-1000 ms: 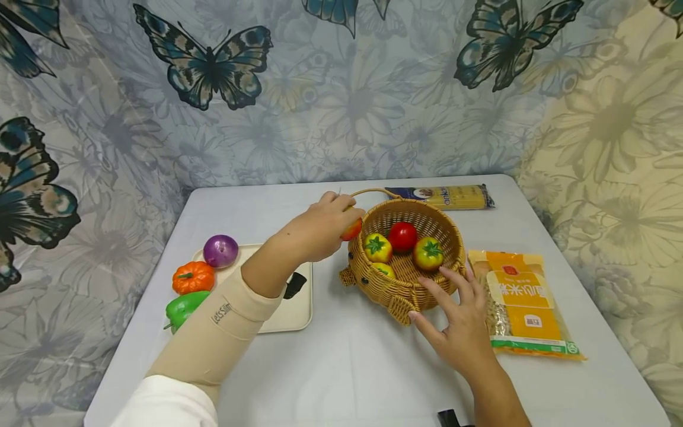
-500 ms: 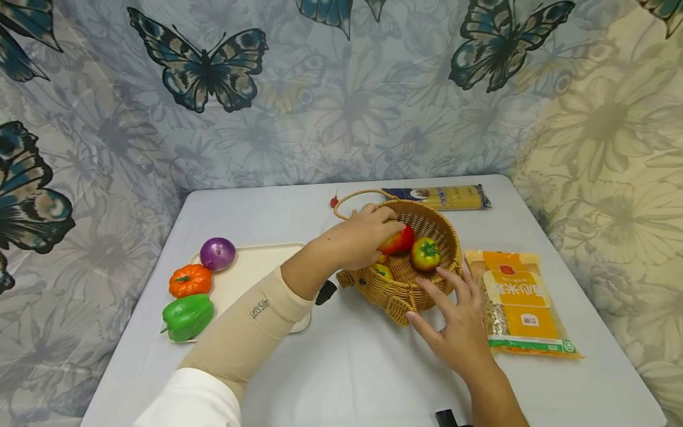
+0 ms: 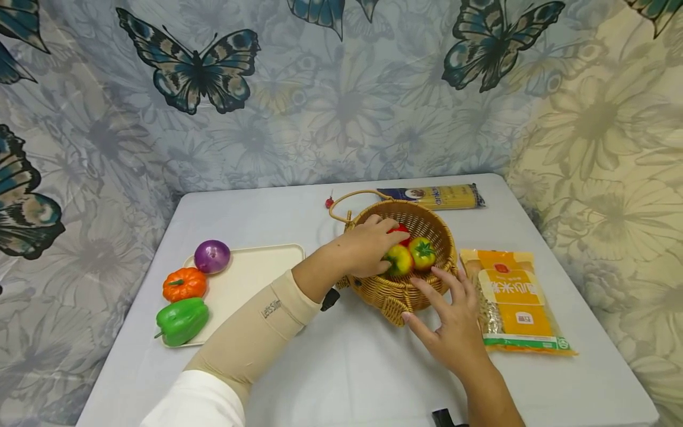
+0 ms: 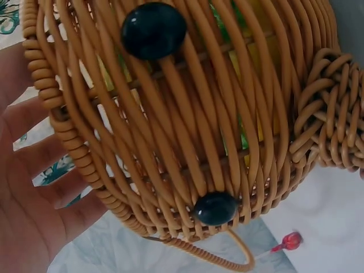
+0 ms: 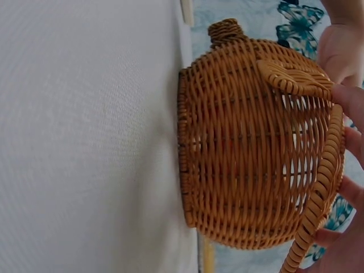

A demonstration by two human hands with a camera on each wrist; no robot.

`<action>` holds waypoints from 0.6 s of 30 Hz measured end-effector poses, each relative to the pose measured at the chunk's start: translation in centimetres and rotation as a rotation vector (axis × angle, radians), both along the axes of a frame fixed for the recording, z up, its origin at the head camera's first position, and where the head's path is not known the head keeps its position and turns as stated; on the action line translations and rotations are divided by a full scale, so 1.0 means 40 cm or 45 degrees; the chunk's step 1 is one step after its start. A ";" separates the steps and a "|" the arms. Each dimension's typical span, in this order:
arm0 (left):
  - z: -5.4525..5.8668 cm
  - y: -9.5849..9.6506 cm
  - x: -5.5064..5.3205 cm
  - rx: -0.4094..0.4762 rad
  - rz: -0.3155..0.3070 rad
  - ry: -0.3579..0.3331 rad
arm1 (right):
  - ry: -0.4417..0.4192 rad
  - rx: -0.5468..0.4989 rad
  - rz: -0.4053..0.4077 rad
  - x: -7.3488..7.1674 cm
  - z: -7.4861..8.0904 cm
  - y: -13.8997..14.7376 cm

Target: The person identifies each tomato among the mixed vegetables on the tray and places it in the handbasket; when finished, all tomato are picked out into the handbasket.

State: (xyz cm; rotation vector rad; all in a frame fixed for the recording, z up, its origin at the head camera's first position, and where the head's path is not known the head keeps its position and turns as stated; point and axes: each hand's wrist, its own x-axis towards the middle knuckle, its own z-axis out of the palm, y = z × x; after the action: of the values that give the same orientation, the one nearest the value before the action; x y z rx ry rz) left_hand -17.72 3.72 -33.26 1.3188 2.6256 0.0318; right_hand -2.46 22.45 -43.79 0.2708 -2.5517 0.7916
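A woven wicker basket with dark bead eyes stands on the table and holds several tomatoes. A yellow-green tomato with a red blush, a green-topped tomato and part of a red tomato show inside. My left hand reaches over the rim, fingers near the red tomato and thumb beside the blushed one. In the left wrist view its fingers look extended and spread behind the wicker wall. My right hand rests spread fingertips on the basket's near right rim, also seen in the right wrist view.
Left of the basket lies a cream tray, with a purple onion, an orange pumpkin and a green bell pepper at its left edge. An orange grain bag lies right; a pasta packet lies behind the basket.
My left hand has carried a tomato from the basket's left side over the rim and down inside. The blushed tomato now lies beside the green-topped one. My right hand stays at the rim.
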 end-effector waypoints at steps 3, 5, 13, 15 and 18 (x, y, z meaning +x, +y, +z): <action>0.002 -0.008 0.004 0.027 -0.010 0.037 | 0.015 0.000 0.010 -0.001 0.001 0.002; 0.002 -0.014 0.006 0.048 -0.015 0.073 | 0.031 0.000 0.016 -0.001 0.001 0.004; 0.001 -0.062 0.020 0.144 0.044 0.141 | 0.002 0.091 -0.010 -0.001 0.018 0.014; -0.003 -0.078 0.024 0.170 0.074 0.134 | -0.012 0.138 -0.013 0.000 0.031 0.019; -0.009 -0.105 0.029 0.210 0.140 0.124 | -0.058 0.187 -0.009 0.000 0.054 0.027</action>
State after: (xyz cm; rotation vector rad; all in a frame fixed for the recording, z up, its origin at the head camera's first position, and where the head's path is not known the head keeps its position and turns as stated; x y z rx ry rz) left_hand -16.55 -0.47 -33.62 1.2532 2.8285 0.2105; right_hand -2.45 23.55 -41.63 0.2930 -2.6567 0.6156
